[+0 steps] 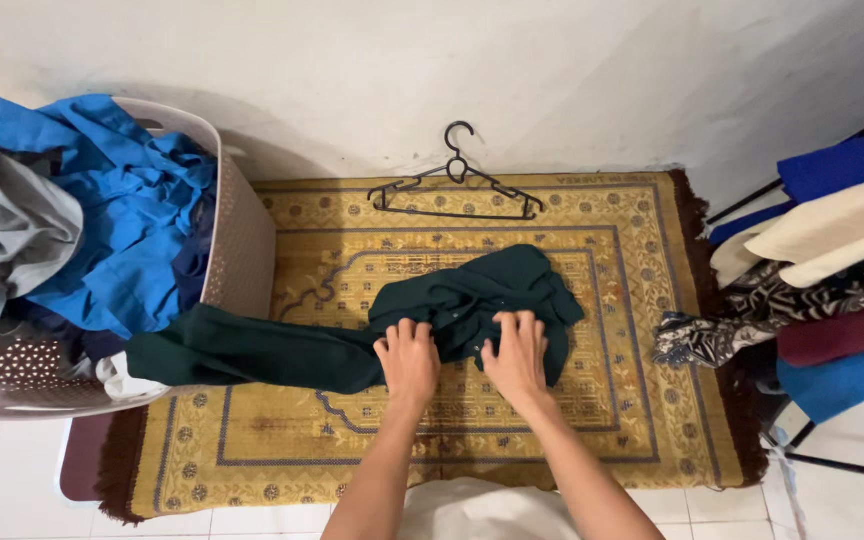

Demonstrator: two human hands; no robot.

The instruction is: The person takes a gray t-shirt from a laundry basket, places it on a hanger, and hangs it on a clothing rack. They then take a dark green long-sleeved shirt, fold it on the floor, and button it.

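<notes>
A laundry basket [242, 240] at the far left is heaped with blue and grey clothes [102, 220]. A dark green garment [452, 305] trails from it across the yellow patterned rug [642, 400]. The left hand [408, 360] presses flat on the garment, fingers slightly spread. Just beside it, the right hand [515, 352] curls its fingers into the bunched cloth, gripping a fold. A black hanger [457, 190] lies at the rug's far edge by a white wall. At the right, folded fabrics [832, 270] hang on a rack over the tiled floor.
</notes>
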